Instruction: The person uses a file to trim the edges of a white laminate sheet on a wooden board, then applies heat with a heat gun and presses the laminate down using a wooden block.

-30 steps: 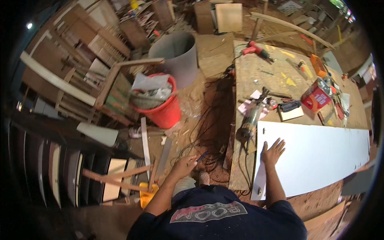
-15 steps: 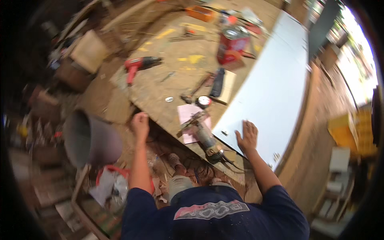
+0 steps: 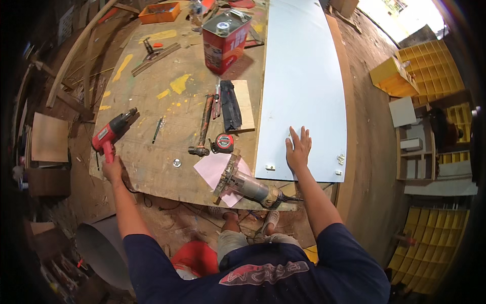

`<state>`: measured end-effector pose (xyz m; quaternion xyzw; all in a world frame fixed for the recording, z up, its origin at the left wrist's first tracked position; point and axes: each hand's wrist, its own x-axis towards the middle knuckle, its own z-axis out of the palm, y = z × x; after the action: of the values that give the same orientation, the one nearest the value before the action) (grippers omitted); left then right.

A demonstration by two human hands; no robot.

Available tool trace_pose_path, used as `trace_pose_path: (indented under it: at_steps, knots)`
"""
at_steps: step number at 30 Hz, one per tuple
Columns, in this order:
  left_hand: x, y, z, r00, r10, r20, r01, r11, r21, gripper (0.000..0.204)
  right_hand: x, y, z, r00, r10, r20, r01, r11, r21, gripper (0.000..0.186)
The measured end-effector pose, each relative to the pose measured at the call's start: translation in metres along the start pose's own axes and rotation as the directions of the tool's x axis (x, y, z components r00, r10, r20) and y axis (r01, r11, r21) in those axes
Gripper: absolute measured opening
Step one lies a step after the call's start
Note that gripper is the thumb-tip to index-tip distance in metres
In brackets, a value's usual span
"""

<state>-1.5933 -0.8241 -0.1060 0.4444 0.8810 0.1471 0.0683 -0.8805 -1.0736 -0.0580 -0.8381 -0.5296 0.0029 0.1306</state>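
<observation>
My left hand (image 3: pixel 112 168) grips the handle of a red-and-black heat gun (image 3: pixel 113 129) at the left edge of the plywood workbench (image 3: pixel 142 88). My right hand (image 3: pixel 298 148) lies on a long white panel (image 3: pixel 304 71), fingers stretched out; small hardware pieces (image 3: pixel 340 160) are on its near end. Between my hands are a trim router (image 3: pixel 245 185) on pink paper (image 3: pixel 208 167), a tape measure (image 3: pixel 224 143), a hammer (image 3: pixel 205 117), a black pouch (image 3: pixel 231 105) on light board (image 3: pixel 246 104) and a small green tool (image 3: pixel 157 129).
A red tin (image 3: pixel 223 48) and orange tray (image 3: pixel 158 14) stand farther back on the bench. A grey drum (image 3: pixel 98 245) and red bucket (image 3: pixel 195 256) are beside my legs. Wooden frames (image 3: pixel 63 86) stand left; yellow racks (image 3: pixel 430 66) and shelving (image 3: pixel 417 144) are at right.
The view has swung round to face along the bench. My left hand has moved forward and taken hold of the heat gun. My right hand stays on the white panel.
</observation>
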Motion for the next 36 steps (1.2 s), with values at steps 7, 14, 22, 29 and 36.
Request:
trace_pose_path:
  at_steps: [7, 14, 22, 29, 36]
  knots:
    - [0.009, -0.014, -0.008, 0.993, 0.108, 0.045, -0.100, 0.983, -0.152, 0.067, 0.033, -0.014, 0.015, 0.944, 0.321, -0.079, -0.302, 0.933, 0.195, 0.074]
    - [-0.124, -0.067, -0.096, 0.990, 0.073, -0.124, -0.118, 0.902, -0.416, 0.055, 0.047, 0.019, 0.013, 0.982, 0.177, 0.069, -0.188, 0.960, 0.207, 0.094]
    - [-0.444, -0.061, -0.198, 0.968, -0.232, 0.097, 0.218, 0.581, -0.784, 0.040, 0.080, -0.022, -0.025, 0.928, 0.275, 0.253, -0.297, 0.953, 0.055, 0.095]
    - [-0.691, -0.026, -0.228, 0.870, -0.459, 0.182, 0.314, 0.231, -0.921, 0.035, 0.013, 0.026, -0.010, 0.636, -0.732, 0.245, 0.709, 0.680, 0.188, 0.065]
    - [-0.796, 0.018, -0.229, 0.907, -0.402, 0.130, 0.171, 0.067, -0.983, 0.021, 0.046, 0.105, -0.034, 0.751, -0.642, 0.154, 0.621, 0.766, 0.165, 0.072]
